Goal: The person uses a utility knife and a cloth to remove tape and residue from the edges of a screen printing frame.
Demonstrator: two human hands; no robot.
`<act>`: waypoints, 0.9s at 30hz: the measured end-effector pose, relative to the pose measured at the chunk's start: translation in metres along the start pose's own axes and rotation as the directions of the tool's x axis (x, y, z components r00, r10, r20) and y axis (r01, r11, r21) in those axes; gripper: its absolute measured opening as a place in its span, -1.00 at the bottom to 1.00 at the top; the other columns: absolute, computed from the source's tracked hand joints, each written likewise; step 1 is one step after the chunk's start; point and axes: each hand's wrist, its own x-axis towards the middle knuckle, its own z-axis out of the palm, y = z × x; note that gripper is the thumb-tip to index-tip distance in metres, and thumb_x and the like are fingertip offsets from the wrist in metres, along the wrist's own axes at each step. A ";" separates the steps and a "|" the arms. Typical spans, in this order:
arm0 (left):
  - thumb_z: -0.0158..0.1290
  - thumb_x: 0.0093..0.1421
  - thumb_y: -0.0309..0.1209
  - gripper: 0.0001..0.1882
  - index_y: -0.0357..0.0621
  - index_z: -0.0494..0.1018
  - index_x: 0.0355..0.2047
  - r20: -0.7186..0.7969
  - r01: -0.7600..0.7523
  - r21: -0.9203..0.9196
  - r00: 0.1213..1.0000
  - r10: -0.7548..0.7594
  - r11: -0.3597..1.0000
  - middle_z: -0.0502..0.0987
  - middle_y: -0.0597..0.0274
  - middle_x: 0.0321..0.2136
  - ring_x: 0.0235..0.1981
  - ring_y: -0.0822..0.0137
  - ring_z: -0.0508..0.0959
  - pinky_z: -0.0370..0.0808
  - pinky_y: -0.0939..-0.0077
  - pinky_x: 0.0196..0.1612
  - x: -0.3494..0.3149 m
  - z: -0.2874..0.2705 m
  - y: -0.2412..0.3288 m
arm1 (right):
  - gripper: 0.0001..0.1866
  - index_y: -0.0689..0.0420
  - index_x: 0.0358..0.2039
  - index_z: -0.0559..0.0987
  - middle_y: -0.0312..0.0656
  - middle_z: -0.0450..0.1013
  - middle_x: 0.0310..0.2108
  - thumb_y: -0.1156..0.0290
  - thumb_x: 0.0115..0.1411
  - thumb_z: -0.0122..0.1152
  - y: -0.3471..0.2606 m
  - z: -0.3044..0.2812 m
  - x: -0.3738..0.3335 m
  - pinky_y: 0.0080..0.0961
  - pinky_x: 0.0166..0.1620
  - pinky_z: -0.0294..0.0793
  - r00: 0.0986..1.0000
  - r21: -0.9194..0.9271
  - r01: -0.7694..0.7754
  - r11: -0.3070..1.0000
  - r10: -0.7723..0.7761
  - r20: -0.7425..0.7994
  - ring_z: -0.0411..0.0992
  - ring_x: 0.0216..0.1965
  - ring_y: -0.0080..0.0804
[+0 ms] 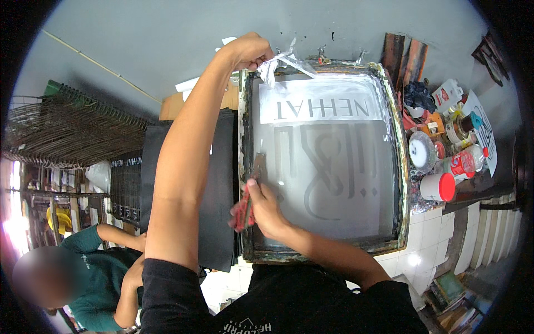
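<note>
My left hand (pixel 251 50) is closed on a crumpled strip of white-smeared tape (pixel 300 65) at the far left corner of a screen-printing frame (pixel 242 145). The strip stretches right along the frame's far edge. White ink (pixel 334 85) coats the far end of the mesh, above a pale band of stencilled lettering (pixel 321 104). A larger grey line design covers the mesh nearer me. Over the frame's left side, my right hand (pixel 266 210) grips a scraper-like tool with a red handle (pixel 241 214) and a narrow, stained metal blade (pixel 259 165); motion blurs it.
Black sheets (pixel 222 167) lie stacked left of the frame, beside a wire drying rack (pixel 72 133). Another person (pixel 105 278) in a green shirt is at the lower left. To the right stand several ink tubs, including a red-lidded one (pixel 438 187), and bottles.
</note>
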 end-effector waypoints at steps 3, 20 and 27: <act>0.05 0.02 -0.58 -0.86 -0.25 0.43 -0.67 0.053 0.012 -0.013 0.999 -0.012 1.000 0.31 0.29 -0.69 -0.67 0.47 0.23 0.12 0.50 -0.64 -0.001 0.005 0.011 | -0.44 0.18 0.07 0.20 0.08 0.49 -0.48 -0.11 0.45 -0.21 -0.027 -0.013 -0.056 -0.17 -0.60 0.57 0.999 -0.050 -0.033 0.998 0.033 0.008 0.55 -0.60 -0.02; 0.00 0.22 -0.44 -0.87 -0.19 0.51 -0.41 0.149 -0.035 -0.379 0.984 0.099 0.925 0.55 0.25 -0.47 -0.48 0.44 0.51 0.48 0.48 -0.37 0.050 0.098 0.079 | -0.47 0.20 -0.02 0.39 -0.07 0.52 -0.53 -0.08 0.41 -0.06 -0.137 -0.159 -0.213 -0.40 -0.64 0.50 0.750 -0.239 0.366 0.900 -0.437 -0.497 0.53 -0.65 -0.26; 0.00 0.21 -0.47 -0.85 -0.29 0.53 -0.38 0.159 -0.056 -0.391 0.979 0.127 0.919 0.58 0.14 -0.44 -0.48 0.40 0.55 0.50 0.54 -0.41 0.022 0.097 0.089 | -0.63 0.16 -0.09 0.51 -0.22 0.50 -0.46 0.10 0.37 0.08 -0.180 -0.252 -0.269 -0.54 -0.61 0.50 0.516 -0.332 0.439 0.835 -0.537 -0.668 0.46 -0.61 -0.50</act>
